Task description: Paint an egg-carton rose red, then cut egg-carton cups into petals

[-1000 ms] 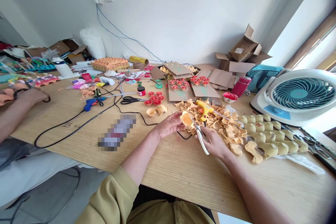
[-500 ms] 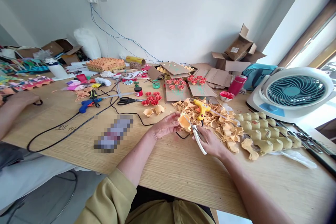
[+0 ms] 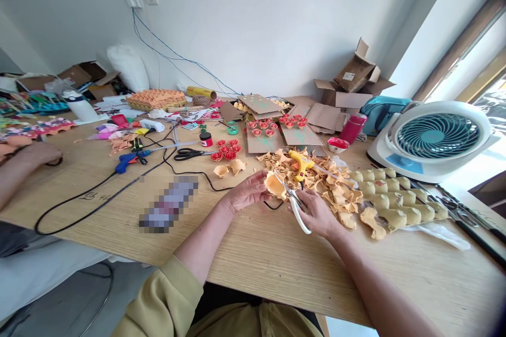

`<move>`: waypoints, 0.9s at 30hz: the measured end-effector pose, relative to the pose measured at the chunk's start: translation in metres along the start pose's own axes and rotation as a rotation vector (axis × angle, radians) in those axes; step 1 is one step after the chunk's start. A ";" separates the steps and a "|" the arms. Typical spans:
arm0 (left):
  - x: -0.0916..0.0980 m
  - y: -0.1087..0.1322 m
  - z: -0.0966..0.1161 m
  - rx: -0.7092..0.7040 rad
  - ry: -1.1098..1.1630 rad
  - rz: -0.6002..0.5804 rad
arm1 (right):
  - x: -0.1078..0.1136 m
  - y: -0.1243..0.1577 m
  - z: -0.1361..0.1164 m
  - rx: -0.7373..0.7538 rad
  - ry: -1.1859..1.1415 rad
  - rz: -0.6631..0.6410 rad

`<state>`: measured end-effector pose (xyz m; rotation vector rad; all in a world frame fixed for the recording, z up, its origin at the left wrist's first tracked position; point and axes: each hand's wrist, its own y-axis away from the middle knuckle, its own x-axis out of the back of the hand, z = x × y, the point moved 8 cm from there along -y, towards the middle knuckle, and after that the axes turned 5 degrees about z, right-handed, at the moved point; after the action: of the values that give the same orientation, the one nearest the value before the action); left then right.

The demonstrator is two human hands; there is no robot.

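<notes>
My left hand (image 3: 248, 192) pinches the edge of an orange egg-carton cup (image 3: 275, 185), its hollow side turned up toward me. In my right hand (image 3: 316, 212) is a pair of white-handled scissors (image 3: 297, 211), with the blades at the cup's right rim. Just beyond both hands lies a heap of torn orange carton scraps (image 3: 336, 192), with a yellow glue gun (image 3: 301, 164) resting on it. Two cut pieces stand to the left of the heap, one of them a round orange cup (image 3: 221, 170). Behind them sit several red paper flowers (image 3: 227, 150).
A white fan (image 3: 435, 139) and a green egg tray (image 3: 399, 200) are at the right. Black scissors (image 3: 192, 154), a red paint jar (image 3: 206, 140) and a blue glue gun (image 3: 128, 162) with its looping cord lie left. Another person's hand (image 3: 41, 154) is at the far left.
The view has shifted slightly. My hands keep nearly the same places, and the cup has tilted a little against the scissor blades.
</notes>
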<state>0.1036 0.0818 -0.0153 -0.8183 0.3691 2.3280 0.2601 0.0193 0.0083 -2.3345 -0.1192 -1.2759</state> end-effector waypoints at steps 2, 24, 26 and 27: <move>0.000 0.000 0.001 -0.005 0.002 0.002 | 0.000 0.000 0.000 0.006 0.012 0.011; 0.000 -0.001 0.002 -0.014 -0.037 0.008 | -0.015 -0.001 0.009 -0.057 0.005 -0.005; -0.004 0.000 0.001 -0.001 -0.088 -0.014 | -0.014 -0.001 0.007 -0.068 -0.001 -0.006; -0.006 0.001 0.001 0.000 -0.100 -0.021 | -0.013 -0.001 0.006 -0.076 -0.003 -0.004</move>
<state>0.1065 0.0789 -0.0111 -0.6993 0.3159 2.3383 0.2568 0.0248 -0.0045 -2.4016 -0.0783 -1.2996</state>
